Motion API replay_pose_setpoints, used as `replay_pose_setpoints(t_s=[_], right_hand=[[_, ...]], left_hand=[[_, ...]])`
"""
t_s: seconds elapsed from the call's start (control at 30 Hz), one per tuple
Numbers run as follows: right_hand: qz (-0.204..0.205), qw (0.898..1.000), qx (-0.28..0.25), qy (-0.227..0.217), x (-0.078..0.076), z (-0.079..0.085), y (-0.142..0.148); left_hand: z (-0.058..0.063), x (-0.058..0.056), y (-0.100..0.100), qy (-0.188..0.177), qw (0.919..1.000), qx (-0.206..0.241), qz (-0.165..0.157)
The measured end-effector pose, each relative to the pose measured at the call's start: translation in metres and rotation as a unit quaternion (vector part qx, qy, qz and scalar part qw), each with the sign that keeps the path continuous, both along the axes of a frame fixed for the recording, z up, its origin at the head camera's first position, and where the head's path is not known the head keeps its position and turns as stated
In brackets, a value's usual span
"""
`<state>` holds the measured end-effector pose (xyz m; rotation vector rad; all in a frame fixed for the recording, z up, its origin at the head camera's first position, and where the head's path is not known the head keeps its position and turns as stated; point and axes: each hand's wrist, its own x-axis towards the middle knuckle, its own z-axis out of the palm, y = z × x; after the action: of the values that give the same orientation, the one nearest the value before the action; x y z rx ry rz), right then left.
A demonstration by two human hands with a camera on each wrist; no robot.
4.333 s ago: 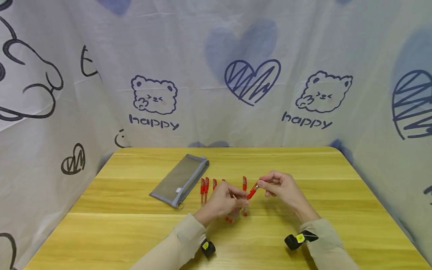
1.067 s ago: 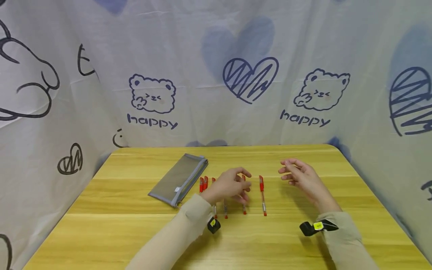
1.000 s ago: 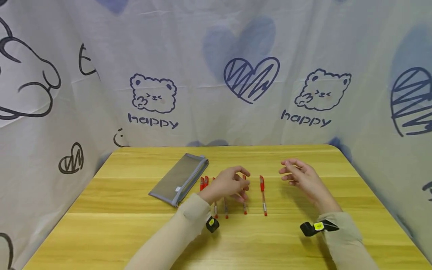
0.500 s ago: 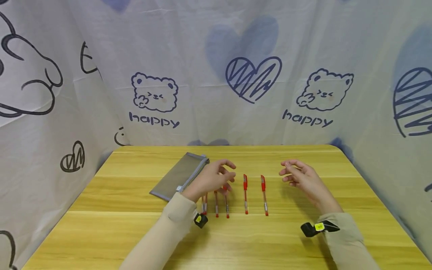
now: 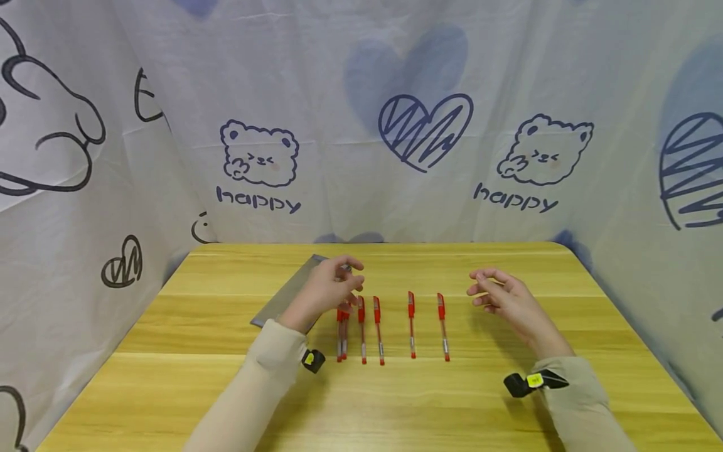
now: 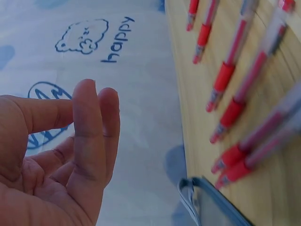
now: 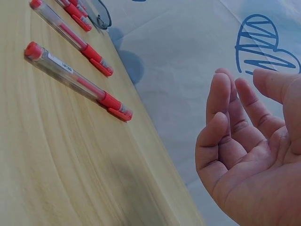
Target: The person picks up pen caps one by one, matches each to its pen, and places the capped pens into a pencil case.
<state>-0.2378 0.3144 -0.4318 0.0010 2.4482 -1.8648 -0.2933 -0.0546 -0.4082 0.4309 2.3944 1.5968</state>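
Several clear-barrelled gel pens with red caps lie side by side on the table, caps toward the back. The rightmost gel pen (image 5: 443,326) lies a little left of my right hand (image 5: 503,301), whose loosely bent fingers hold nothing. Another pen (image 5: 412,323) is spaced to its left, and the leftmost pens (image 5: 341,339) lie close together, their caps partly behind my left hand (image 5: 324,289). That hand hovers over a grey mesh zip pouch (image 5: 282,301), covering much of it, with relaxed fingers and nothing held. In the left wrist view the pouch's corner (image 6: 207,197) shows beyond the pens.
The wooden table (image 5: 452,402) ends at a white curtain (image 5: 350,207) printed with hearts and bears, which also hangs along both sides. A small black camera is strapped to each wrist.
Earlier both hands were at a red pen; that pen now lies rightmost in the row. My left hand has since moved left, from over the pens to over the pouch. My right hand stays still lately.
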Motion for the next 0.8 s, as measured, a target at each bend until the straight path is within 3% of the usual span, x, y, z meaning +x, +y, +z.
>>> replay_pose_setpoints(t_s=[0.2, 0.4, 0.73, 0.8], right_hand=[[0.004, 1.000, 0.004, -0.004, -0.001, -0.001, -0.002], [0.022, 1.000, 0.012, -0.004, -0.002, -0.003, -0.008], [0.050, 0.998, 0.039, -0.002, -0.002, -0.008, -0.018], [0.053, 0.998, 0.040, -0.005, -0.002, -0.008, -0.020]], left_hand=[[-0.007, -0.003, -0.018, 0.011, 0.9992, -0.036, 0.017], [-0.016, -0.008, -0.037, 0.015, 0.9945, -0.087, 0.056], [-0.025, -0.012, -0.060, 0.091, 0.9666, -0.224, 0.086], [-0.027, -0.012, -0.061, 0.102, 0.9575, -0.255, 0.089]])
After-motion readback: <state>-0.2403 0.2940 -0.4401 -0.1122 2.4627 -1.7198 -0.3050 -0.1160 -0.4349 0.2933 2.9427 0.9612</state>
